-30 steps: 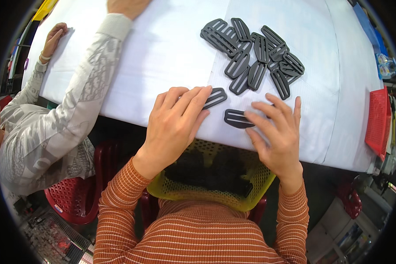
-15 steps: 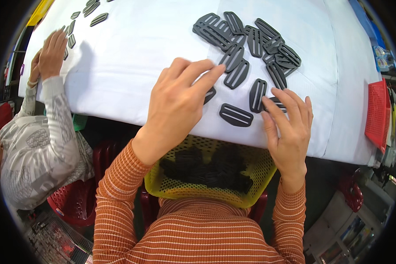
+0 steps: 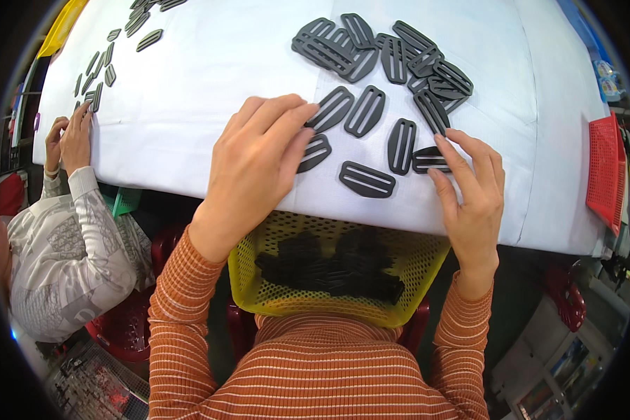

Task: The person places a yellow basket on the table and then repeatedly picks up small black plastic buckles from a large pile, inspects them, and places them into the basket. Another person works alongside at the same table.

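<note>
Black plastic slide buckles, each with two long slots, lie on a white-covered table (image 3: 210, 119). My left hand (image 3: 252, 157) has its fingers apart, the tips at the left end of a slanted buckle (image 3: 331, 110). Another buckle (image 3: 314, 153) is partly hidden beneath its thumb. With thumb and forefinger spread, my right hand (image 3: 477, 189) is at the right end of a level buckle (image 3: 427, 160). Between the hands lie an upright buckle (image 3: 401, 147), a tilted one (image 3: 365, 110) and a flat one (image 3: 367, 180). Beyond them is a heap of overlapping buckles (image 3: 329, 52).
A yellow perforated basket (image 3: 241, 287) holding many black pieces sits below the table edge, against my body. To the left, a co-worker's hands (image 3: 73, 143) are among more buckles (image 3: 94, 73). A red basket (image 3: 604, 171) is at the table's right side.
The slanted buckle has come left and nearer, away from the heap, along with my left hand. My right hand has shifted slightly right. The co-worker's hands have drawn back, uncovering buckles.
</note>
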### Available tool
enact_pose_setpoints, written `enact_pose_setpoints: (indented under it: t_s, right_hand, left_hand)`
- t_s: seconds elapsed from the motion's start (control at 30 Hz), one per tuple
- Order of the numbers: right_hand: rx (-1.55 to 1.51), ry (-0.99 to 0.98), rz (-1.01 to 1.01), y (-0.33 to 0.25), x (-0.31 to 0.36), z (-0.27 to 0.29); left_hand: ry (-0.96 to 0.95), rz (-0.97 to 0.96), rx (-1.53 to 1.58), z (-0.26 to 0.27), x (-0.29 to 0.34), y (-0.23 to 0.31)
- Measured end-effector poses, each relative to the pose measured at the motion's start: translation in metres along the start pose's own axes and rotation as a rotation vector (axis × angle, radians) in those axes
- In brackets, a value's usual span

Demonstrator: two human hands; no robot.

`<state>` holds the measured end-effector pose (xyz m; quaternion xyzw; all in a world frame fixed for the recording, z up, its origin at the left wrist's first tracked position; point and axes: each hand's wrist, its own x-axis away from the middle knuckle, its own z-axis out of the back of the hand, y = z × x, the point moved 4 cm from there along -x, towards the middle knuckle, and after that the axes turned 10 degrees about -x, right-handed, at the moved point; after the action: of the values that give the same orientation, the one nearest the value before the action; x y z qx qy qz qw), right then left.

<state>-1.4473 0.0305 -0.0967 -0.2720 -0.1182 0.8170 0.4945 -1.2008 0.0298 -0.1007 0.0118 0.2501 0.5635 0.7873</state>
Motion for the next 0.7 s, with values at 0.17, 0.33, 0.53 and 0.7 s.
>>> enact_pose_setpoints:
  t_s: [0.17,0.33,0.53,0.7]
  right_hand:
    - [-0.008,-0.043,-0.009,0.017,0.010,-0.001]
    - [0.119,0.041,0.110,0.014,0.020,0.004]
    - [-0.031,0.092,-0.081,0.027,0.018,0.006]
    - [-0.189,0.058,-0.342,0.038,0.018,0.002]
  left_hand:
    - [-0.025,0.015,-0.056,-0.012,-0.015,0.006]
    - [-0.018,-0.001,-0.061,-0.017,-0.017,0.005]
    - [-0.079,0.270,0.133,-0.020,-0.017,-0.022]
    - [-0.043,0.246,0.032,-0.020,-0.020,-0.031]
